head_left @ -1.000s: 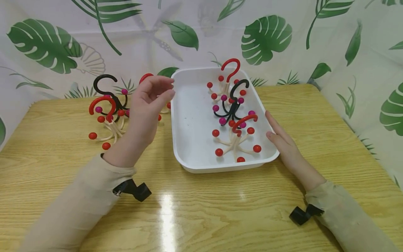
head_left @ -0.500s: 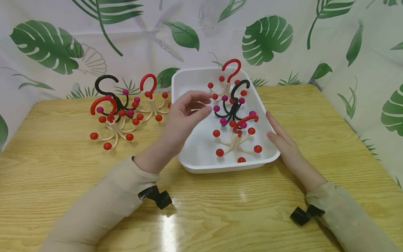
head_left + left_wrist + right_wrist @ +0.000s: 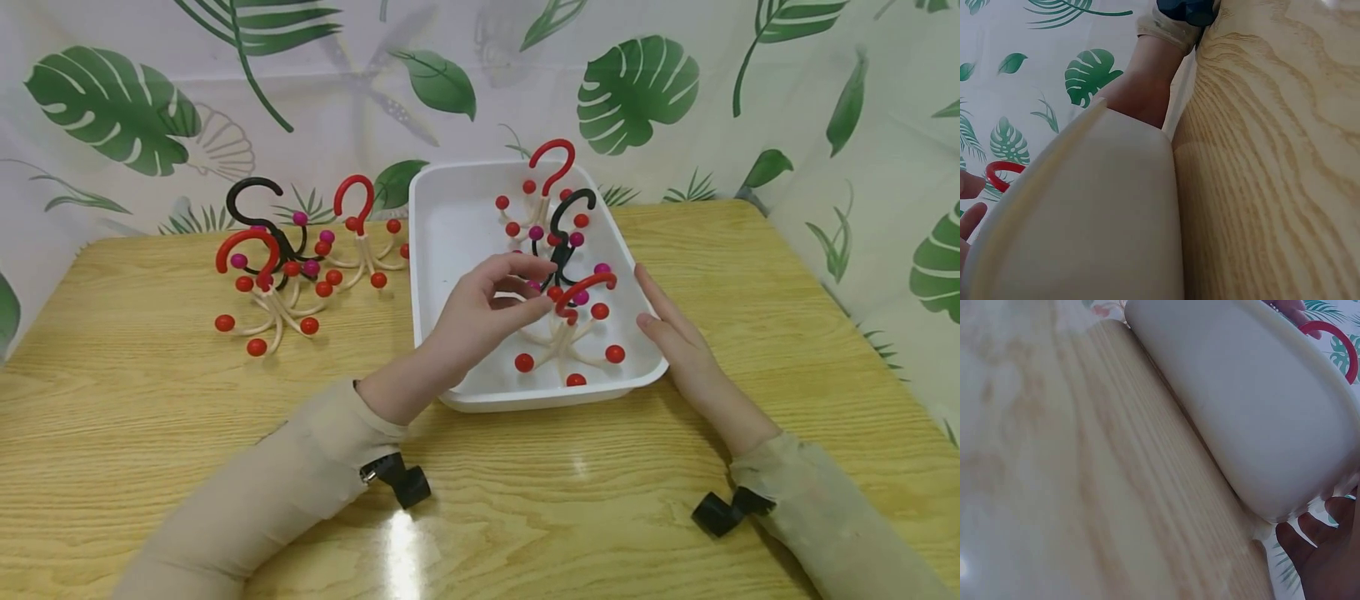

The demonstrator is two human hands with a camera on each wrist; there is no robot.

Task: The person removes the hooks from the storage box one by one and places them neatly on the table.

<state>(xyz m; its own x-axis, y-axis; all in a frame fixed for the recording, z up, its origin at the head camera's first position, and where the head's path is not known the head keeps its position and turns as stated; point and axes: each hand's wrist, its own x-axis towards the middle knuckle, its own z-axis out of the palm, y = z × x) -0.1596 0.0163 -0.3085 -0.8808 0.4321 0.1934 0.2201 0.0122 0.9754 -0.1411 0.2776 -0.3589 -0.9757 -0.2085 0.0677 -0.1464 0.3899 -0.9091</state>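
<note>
In the head view my left hand [image 3: 491, 304] reaches over a white plastic tray [image 3: 423, 333]. Its thumb and fingers are bent with a gap between them, beside the red hook of a cream multi-arm hanger [image 3: 564, 337] tipped with red balls. In the left wrist view the fingertips [image 3: 971, 219] look apart from the red hook [image 3: 1005, 167]. Behind, partly hidden by that hand, stands a black hanger [image 3: 558, 250] with magenta balls. Another red-hooked hanger [image 3: 542, 208] is at the tray's far end. My right hand [image 3: 686, 346] rests along the tray's right side, fingers mostly straight, thumb at the rim.
Left of the tray, on the wooden table [image 3: 562, 500], three more hangers stand close together: a black one [image 3: 281, 242], a red-hooked one in front [image 3: 273, 308] and a red-hooked one to its right [image 3: 363, 254]. A leaf-patterned cloth [image 3: 517, 92] hangs behind.
My left hand has moved right and toward me, from beside the hangers on the table to over the tray's near hanger. My right hand and the tray have stayed put.
</note>
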